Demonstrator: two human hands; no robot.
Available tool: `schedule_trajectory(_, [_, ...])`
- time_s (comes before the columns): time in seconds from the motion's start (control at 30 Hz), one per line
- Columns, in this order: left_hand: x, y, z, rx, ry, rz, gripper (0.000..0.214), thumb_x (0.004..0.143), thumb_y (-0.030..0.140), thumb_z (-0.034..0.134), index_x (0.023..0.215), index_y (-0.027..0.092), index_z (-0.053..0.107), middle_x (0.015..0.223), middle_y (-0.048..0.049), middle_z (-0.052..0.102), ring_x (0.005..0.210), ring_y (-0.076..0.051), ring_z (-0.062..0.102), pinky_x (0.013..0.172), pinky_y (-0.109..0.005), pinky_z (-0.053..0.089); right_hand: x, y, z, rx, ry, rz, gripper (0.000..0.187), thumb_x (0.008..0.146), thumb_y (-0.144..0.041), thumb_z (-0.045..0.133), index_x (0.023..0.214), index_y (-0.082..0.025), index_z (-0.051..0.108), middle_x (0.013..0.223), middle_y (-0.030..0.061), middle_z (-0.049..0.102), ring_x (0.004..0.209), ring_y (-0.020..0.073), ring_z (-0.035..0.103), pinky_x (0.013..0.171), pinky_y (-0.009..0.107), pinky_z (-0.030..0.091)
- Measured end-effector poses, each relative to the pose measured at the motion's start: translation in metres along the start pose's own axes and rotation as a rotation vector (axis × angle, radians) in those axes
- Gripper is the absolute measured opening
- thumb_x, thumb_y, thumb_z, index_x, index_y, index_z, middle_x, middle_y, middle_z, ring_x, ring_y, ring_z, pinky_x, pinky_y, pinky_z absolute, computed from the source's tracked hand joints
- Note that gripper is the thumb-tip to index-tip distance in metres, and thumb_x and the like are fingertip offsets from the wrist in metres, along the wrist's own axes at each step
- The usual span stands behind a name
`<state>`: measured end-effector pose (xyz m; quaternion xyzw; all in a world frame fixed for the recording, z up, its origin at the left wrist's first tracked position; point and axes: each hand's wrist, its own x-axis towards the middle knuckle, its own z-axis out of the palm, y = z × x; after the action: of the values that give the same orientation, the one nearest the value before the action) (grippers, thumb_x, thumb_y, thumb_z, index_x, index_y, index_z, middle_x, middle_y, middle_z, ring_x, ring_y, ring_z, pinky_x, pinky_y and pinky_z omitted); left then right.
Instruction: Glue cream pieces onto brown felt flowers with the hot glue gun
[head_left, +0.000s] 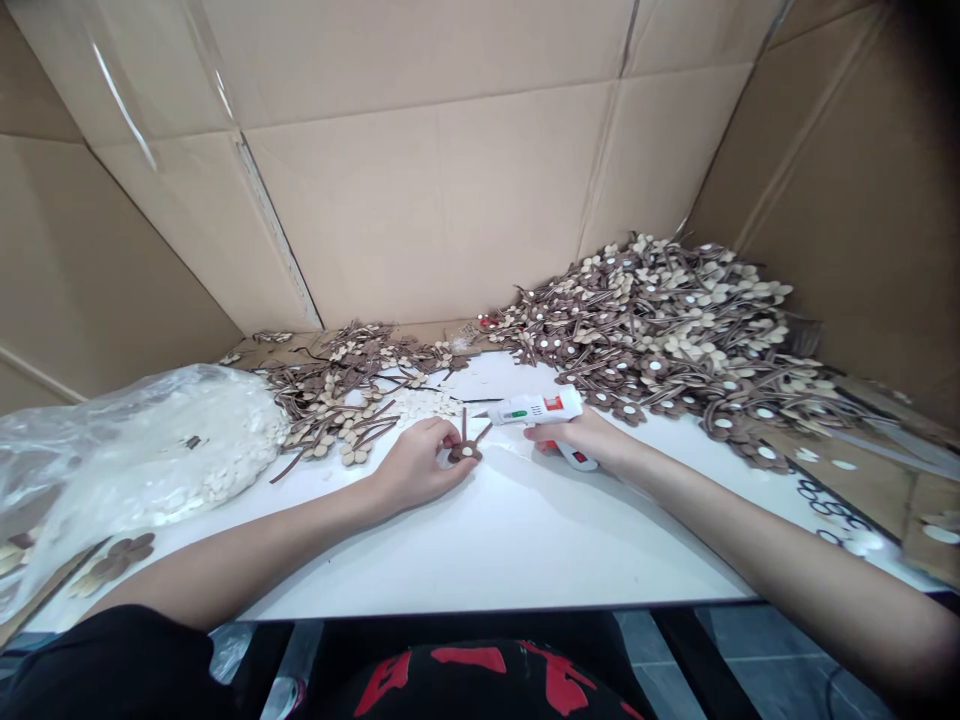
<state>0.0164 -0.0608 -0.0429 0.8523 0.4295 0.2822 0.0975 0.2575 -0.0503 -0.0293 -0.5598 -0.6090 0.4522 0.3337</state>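
Your white-dotted brown flower (456, 455) points two strips (464, 428) away from you, near your white hot-glue gun (536, 406), nozzle (484, 415) leftward

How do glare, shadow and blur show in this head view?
Head view: bright streaks mark the cardboard wall at upper left; the plastic bag shines; soft shadow falls on the white table beneath the glue gun; the upper right corner is dark and blurred.

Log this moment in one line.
left hand: holds brown flower; right hand: holds white glue gun, nozzle near flower; right rear: flower pile
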Motion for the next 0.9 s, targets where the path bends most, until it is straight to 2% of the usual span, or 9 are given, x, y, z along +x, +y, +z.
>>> schedule_trajectory(0.17, [0.0034, -0.0013, 0.0007, -0.038, -0.014, 0.013, 0.011, 0.072, 0.024, 0.057, 0.081, 0.017, 0.056, 0.073, -0.0019, 0.056, 0.067, -0.014, 0.049, 0.061, -0.025, 0.039, 0.0012, 0.0018, -0.0009, 0.027, 0.041, -0.002, 0.019, 0.059, -0.030, 0.064, 0.071, -0.015, 0.058, 0.061, 0.0021, 0.060, 0.053, 0.0141, 0.051, 0.049, 0.025, 0.037])
schedule_trajectory(0.33, [0.0044, -0.0009, -0.0014, -0.116, -0.055, 0.026, 0.017, 0.071, 0.015, 0.054, 0.087, 0.018, 0.058, 0.077, -0.0015, 0.058, 0.069, -0.014, 0.050, 0.065, -0.025, 0.040, 0.0005, -0.0008, -0.0007, 0.011, 0.022, -0.016, 0.016, 0.060, -0.028, 0.063, 0.068, -0.015, 0.057, 0.059, 0.0014, 0.059, 0.053, 0.0139, 0.051, 0.049, 0.024, 0.036])
schedule_trajectory(0.57, [0.0048, -0.0052, 0.0010, -0.161, -0.072, -0.078, 0.015, 0.069, 0.015, 0.053, 0.083, 0.017, 0.057, 0.075, -0.0003, 0.059, 0.066, -0.012, 0.049, 0.060, -0.023, 0.039, 0.0013, -0.0012, -0.0009, 0.027, 0.006, -0.051, 0.015, 0.060, -0.026, 0.062, 0.069, -0.016, 0.057, 0.059, 0.0005, 0.059, 0.054, 0.0142, 0.052, 0.050, 0.025, 0.038])
schedule_trajectory(0.9, [0.0082, -0.0025, 0.0018, -0.170, -0.059, -0.102, 0.012, 0.067, 0.013, 0.053, 0.076, 0.018, 0.059, 0.075, 0.0010, 0.063, 0.066, -0.013, 0.050, 0.062, -0.024, 0.039, -0.0002, -0.0052, 0.0003, 0.012, 0.009, -0.043, 0.014, 0.059, -0.026, 0.062, 0.068, -0.016, 0.057, 0.057, 0.0008, 0.059, 0.054, 0.0141, 0.052, 0.050, 0.024, 0.038])
